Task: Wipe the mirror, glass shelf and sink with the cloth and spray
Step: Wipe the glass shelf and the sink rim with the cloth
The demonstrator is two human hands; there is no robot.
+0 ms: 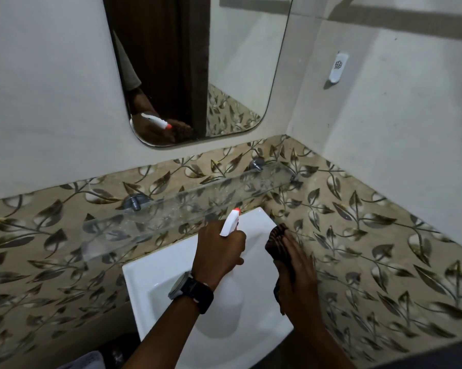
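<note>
1. left hand [219, 251], with a watch [191, 290] on its wrist, grips the spray [231, 222] over the sink [155, 278], nozzle aimed at the shelf [171, 209].
2. right hand [297, 272] clutches the cloth [276, 241] at the sink's right edge.
3. mirror [238, 62] hangs on the wall above the shelf.
4. hook [337, 66] sits on the right wall.

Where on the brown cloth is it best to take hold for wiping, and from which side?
Probably the cloth's bunched upper end, from the right: the right hand already lies along it there, while the left hand holds the spray bottle.
</note>
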